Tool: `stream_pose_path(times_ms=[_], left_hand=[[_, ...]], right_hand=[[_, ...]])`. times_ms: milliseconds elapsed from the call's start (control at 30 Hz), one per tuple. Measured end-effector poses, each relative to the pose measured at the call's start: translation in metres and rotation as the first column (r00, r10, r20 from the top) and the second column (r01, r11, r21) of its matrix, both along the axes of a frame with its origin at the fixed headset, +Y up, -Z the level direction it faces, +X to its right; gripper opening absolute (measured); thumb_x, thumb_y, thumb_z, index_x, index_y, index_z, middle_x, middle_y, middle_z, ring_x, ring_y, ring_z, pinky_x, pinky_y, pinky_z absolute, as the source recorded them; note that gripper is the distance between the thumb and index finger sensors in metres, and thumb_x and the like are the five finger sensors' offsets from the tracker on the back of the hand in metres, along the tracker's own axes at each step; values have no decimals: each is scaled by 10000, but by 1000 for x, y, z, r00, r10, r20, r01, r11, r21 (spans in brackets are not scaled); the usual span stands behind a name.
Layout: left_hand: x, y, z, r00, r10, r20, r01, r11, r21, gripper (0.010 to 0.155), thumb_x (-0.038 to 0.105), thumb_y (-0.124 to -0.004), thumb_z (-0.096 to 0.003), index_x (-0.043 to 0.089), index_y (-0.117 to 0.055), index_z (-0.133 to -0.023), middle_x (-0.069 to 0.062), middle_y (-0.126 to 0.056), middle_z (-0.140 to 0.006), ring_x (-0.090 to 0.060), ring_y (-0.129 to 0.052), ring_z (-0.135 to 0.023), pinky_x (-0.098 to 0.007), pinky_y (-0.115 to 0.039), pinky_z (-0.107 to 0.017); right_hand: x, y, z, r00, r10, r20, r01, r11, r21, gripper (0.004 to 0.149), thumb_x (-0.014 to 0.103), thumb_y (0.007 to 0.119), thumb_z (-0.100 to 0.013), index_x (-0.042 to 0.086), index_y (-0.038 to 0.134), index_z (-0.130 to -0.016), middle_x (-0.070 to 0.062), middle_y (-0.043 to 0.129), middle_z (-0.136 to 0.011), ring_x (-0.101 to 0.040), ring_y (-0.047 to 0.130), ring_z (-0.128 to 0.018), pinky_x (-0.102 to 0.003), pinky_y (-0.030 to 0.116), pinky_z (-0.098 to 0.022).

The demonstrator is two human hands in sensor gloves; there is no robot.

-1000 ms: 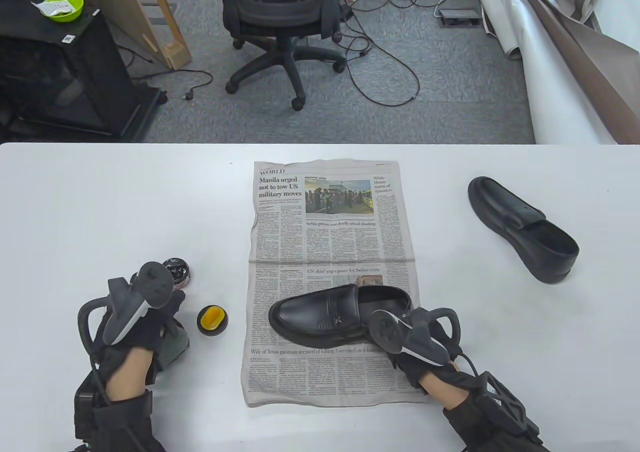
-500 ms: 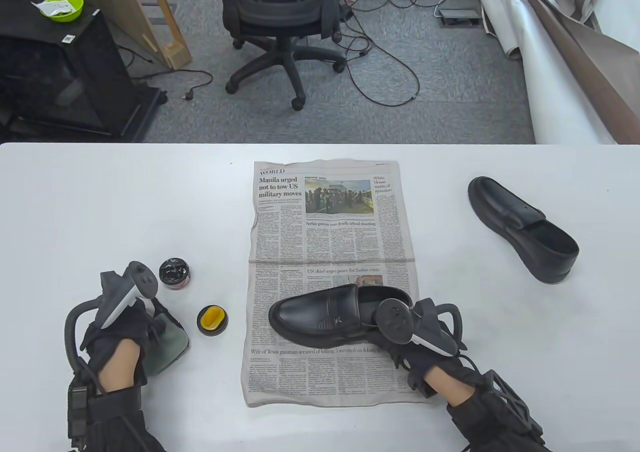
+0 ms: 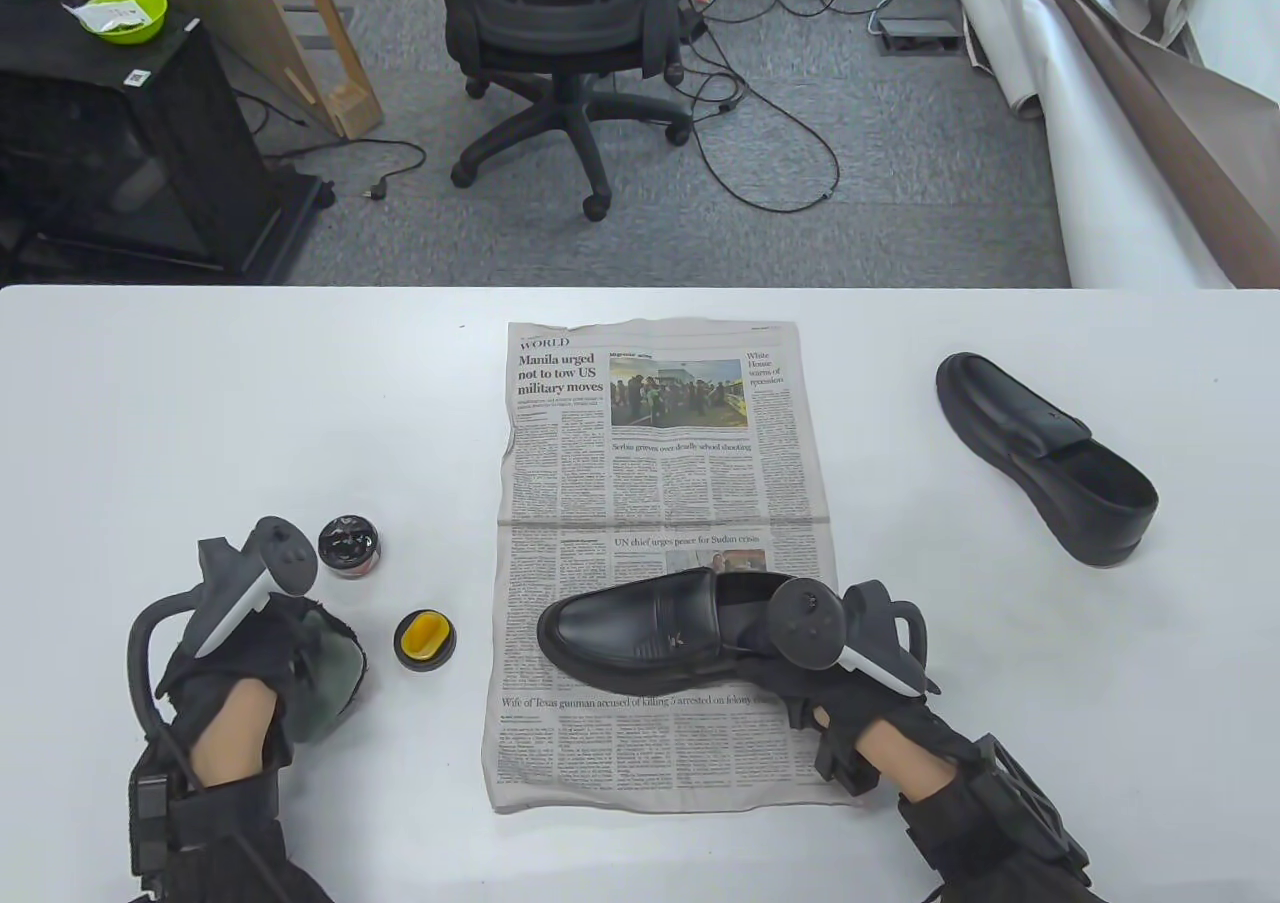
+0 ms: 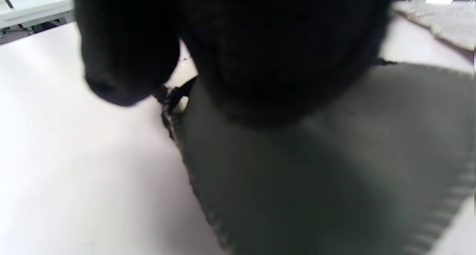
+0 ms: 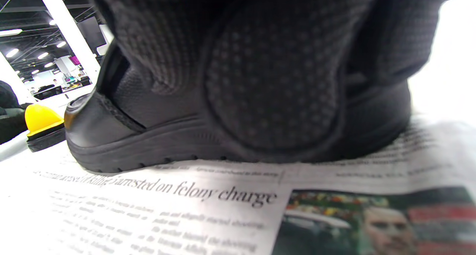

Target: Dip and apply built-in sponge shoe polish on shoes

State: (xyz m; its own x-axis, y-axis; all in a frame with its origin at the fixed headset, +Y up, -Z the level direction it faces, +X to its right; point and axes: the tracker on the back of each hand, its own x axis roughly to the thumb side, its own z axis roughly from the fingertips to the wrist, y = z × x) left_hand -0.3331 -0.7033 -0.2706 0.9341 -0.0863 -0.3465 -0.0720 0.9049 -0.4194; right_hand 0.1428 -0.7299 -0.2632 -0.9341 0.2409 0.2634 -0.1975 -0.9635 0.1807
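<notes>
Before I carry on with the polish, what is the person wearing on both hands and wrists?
Both the left hand and the right hand wear black sensor gloves; the right wrist view shows a dotted texture on the fingers. A dark grey tracker with a white underside is strapped to the back of each, with a black loop. Black boxy wrist units, thin cables and dark sleeves follow.

The shoe on the newspaper looks like smooth black leather with a soft sheen, and its sole is matt ribbed rubber. The second shoe looks duller. The newspaper is thin, matt printed paper with a fold across it. The table is smooth, white and faintly glossy. The cloth is matt grey-green fabric with a stitched edge. The glove on the right hand is dotted, textured knit. The sponge holder looks like yellow plastic in a black base. The polish in the tin is glossy black.
</notes>
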Motion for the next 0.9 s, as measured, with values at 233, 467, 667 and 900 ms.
stream_pose_path(times_ms=[233, 467, 667, 900], left_hand=[[50, 43, 15, 966, 116, 232, -169, 959, 226, 411, 418, -897, -448, 280, -829, -829, -22, -1051, -620, -4, -1033, -154, -333, -947, -360], [153, 35, 23, 798, 142, 586, -335, 912, 235, 411, 441, -900, -437, 309, -828, -819, 7, -1043, -609, 0, -1033, -173, -334, -942, -386], [221, 30, 31, 729, 25, 684, -288, 918, 273, 412, 445, -894, -434, 327, -818, -821, 20, -1031, -627, -7, -1038, -211, -344, -932, -418], [272, 34, 27, 700, -27, 714, -275, 912, 304, 412, 447, -894, -433, 337, -815, -822, 25, -1024, -637, -10, -1039, -226, -349, -927, -431]], right_hand=[[0, 0, 0, 1000, 0, 26, 0, 1000, -7, 421, 484, 884, -332, 300, 947, -706, -4, 955, -681, -26, 1060, -150, -359, 898, -391], [-1, 1, 2, 997, 23, 76, -21, 999, -27, 423, 491, 878, -325, 313, 947, -703, -26, 888, -755, -26, 1040, -167, -362, 887, -412], [0, 1, -1, 998, 23, 55, -21, 999, -24, 431, 501, 883, -325, 296, 960, -696, 1, 934, -668, -49, 1063, -169, -373, 891, -411], [0, 2, -2, 999, 27, 46, -27, 1000, -2, 436, 515, 887, -318, 290, 971, -682, 20, 962, -621, -30, 1085, -162, -356, 910, -388]])
